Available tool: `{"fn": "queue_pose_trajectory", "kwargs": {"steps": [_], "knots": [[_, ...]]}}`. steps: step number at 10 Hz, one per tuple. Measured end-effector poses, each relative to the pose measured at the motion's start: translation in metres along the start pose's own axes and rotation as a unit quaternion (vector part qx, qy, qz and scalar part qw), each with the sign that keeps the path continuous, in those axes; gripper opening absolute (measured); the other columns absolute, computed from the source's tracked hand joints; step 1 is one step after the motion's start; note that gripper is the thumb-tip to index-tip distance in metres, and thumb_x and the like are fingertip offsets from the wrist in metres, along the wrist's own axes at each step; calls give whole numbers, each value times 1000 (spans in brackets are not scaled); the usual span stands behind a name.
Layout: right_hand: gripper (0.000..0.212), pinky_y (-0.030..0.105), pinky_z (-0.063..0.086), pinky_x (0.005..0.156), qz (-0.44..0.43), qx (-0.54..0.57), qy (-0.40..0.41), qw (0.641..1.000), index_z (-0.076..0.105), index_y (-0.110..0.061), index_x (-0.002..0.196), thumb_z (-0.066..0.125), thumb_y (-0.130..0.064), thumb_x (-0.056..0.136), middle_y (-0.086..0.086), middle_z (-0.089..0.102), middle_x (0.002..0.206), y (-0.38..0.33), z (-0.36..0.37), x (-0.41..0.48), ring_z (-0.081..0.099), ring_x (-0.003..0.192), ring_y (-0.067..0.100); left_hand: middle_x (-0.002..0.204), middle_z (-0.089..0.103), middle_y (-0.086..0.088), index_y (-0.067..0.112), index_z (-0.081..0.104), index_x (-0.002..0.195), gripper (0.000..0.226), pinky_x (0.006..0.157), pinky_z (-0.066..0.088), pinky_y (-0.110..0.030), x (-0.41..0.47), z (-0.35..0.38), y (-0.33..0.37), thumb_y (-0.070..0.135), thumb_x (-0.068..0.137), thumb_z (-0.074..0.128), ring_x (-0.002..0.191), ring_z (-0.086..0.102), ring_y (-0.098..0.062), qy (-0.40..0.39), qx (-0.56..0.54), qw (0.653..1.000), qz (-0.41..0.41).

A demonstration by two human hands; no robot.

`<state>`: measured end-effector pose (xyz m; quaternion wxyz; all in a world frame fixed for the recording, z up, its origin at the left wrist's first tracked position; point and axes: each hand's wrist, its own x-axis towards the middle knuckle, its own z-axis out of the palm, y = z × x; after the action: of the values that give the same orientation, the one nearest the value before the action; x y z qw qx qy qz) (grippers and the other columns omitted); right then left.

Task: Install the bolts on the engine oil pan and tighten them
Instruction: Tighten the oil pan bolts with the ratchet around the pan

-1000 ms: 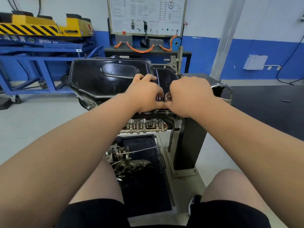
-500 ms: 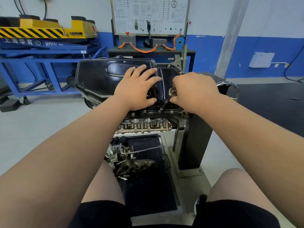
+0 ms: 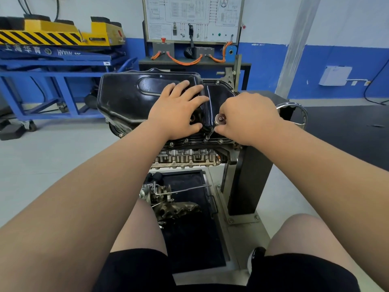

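Note:
A glossy black oil pan [image 3: 130, 95] sits on top of the upturned engine on its stand. My left hand [image 3: 177, 110] lies flat on the pan with the fingers spread. My right hand [image 3: 248, 116] grips a ratchet wrench [image 3: 220, 120] whose thin extension [image 3: 209, 134] slants down onto a bolt on the pan's near flange. Other bolts [image 3: 220, 141] stand in a row along that flange, and one more shows at the far rim [image 3: 217, 82]. The wrench handle is hidden inside my right hand.
The engine's lower part [image 3: 185, 159] hangs over a black drip tray [image 3: 189, 228] holding metal parts [image 3: 168, 203]. A chrome handle [image 3: 299, 114] sticks out right of the stand. A blue and yellow lift [image 3: 52, 49] stands at left, a wiring board [image 3: 192, 17] behind.
My left hand left the wrench and spread flat on the pan. My right hand stayed on the ratchet, whose extension now shows down to the flange bolt.

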<state>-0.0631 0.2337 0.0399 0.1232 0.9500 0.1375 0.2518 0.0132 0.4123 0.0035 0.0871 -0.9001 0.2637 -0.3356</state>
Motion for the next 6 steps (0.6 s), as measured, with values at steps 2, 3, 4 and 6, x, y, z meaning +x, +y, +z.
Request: {"fn": "queue_pose_trajectory", "kwargs": {"steps": [2, 3, 4, 6], "knots": [[25, 25, 28, 44, 38, 28, -1, 999, 53, -21, 76, 59, -44, 84, -2, 44, 60, 5, 3, -3, 39, 51, 15, 157, 24, 3, 33, 33, 145, 73, 114, 13, -47, 0, 0, 1, 57, 80, 56, 144, 17, -28, -2, 1, 1000, -1], [30, 24, 28, 44, 40, 40, -14, 998, 46, -22, 69, 60, -45, 83, -2, 45, 61, 5, 2, -2, 40, 51, 15, 157, 24, 3, 33, 33, 145, 73, 114, 13, -47, 0, -1, 1, 57, 80, 56, 144, 17, -28, -1, 0, 1000, -1], [30, 27, 35, 48, 49, 56, -24, 997, 47, -20, 76, 59, -46, 84, -1, 45, 62, 2, 2, -2, 39, 52, 16, 157, 24, 3, 33, 34, 145, 73, 115, 13, -47, -1, 0, 1, 57, 80, 56, 144, 17, -28, -2, -1, 1000, -1], [31, 27, 33, 47, 54, 50, -38, 997, 47, -20, 83, 59, -49, 84, -1, 43, 65, 2, 3, 0, 40, 55, 18, 156, 25, 3, 33, 34, 144, 72, 114, 13, -47, 0, 0, 0, 57, 80, 56, 144, 18, -28, 1, -1, 1000, -2]]}}
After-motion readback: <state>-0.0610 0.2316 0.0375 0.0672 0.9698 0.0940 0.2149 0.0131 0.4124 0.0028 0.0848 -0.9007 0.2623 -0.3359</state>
